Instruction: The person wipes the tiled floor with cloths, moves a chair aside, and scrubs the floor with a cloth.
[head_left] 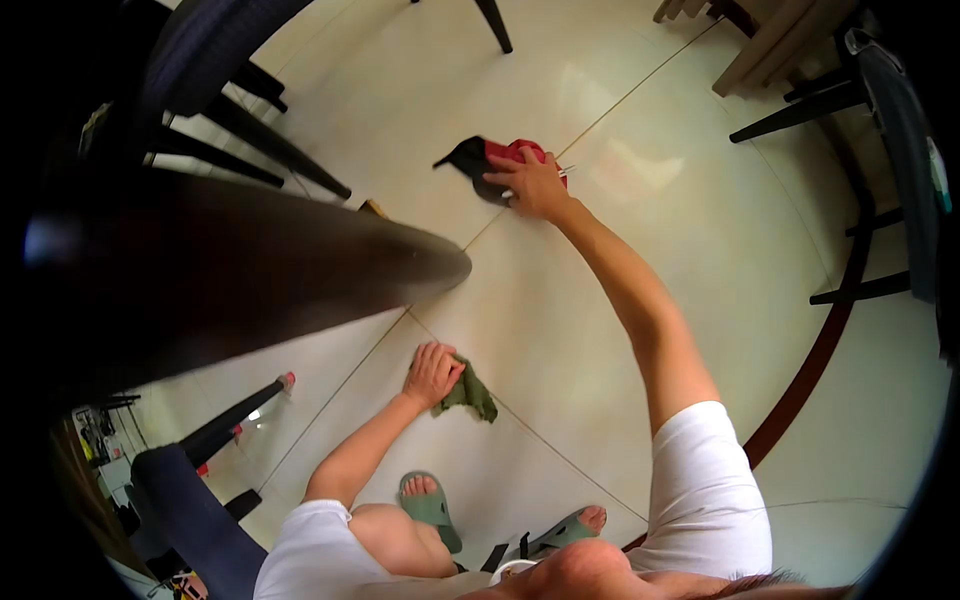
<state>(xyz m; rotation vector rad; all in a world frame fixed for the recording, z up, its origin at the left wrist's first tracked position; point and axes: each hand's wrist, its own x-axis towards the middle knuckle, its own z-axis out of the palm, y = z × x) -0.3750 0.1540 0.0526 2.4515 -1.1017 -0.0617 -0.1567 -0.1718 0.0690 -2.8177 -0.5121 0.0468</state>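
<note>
A crumpled green cloth (466, 392) lies on the tiled floor (590, 330), and my left hand (433, 374) presses on its upper left part with the fingers bent together over it. Farther forward, my right hand (532, 186) reaches out with its fingers spread over a red and black item (478, 168) that looks like fabric. The black part sticks out to the left of the fingers, while red shows above and beside them. Small white bits show near the right fingers, too small to identify.
A thick dark table leg (330, 265) comes in from the left, near both hands. Dark chairs stand at the upper left (200, 60), lower left (190, 510) and right (905, 160). A curtain (780, 45) hangs at the upper right. Green slippers (432, 510) are on my feet.
</note>
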